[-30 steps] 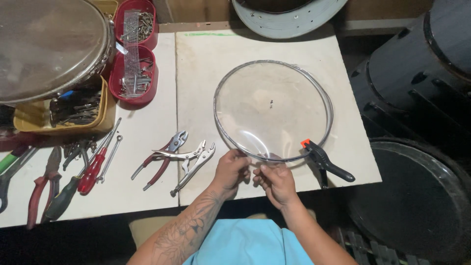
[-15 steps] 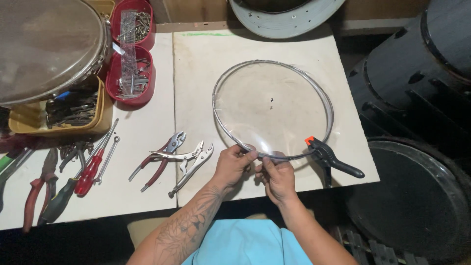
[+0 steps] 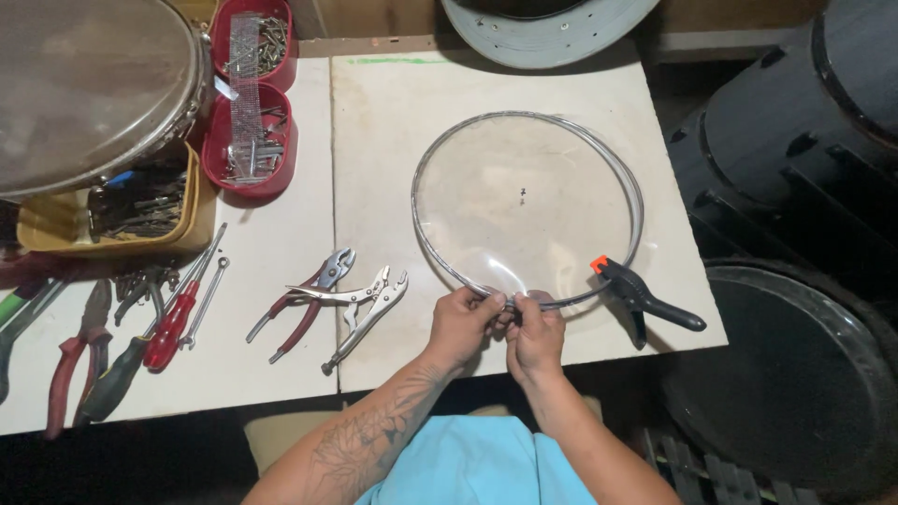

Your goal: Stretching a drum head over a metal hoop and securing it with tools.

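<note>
Drumhead (image 3: 524, 201), a clear film in a thin metal hoop (image 3: 426, 234), lies flat on the pale board (image 3: 374, 122), its near edge at the board's front where both hands meet. Left hand (image 3: 460, 327) is curled closed, fingers pinching the hoop at the near rim; right hand (image 3: 537, 337) is closed beside it, thumb and fingers pressed on the same stretch of rim, the two hands touching. Whether anything small sits between the fingers cannot be told. Judging by this, the step in hand is working film and hoop together at that spot; the next move likely calls for a firm pinch and a short shift along the rim without lifting the hoop.

Just right of the hands, a black spring clamp (image 3: 645, 295) with an orange tip grips the hoop. Left of them lie locking pliers (image 3: 365, 313) and red-handled pliers (image 3: 299, 307), apart from the hoop. Further left are screwdrivers (image 3: 173, 323) and more pliers. Beyond, a yellow tray (image 3: 56, 229) of bits, two red bowls (image 3: 248, 140) of screws, and a large drum (image 3: 84, 84) at the far left corner.
</note>
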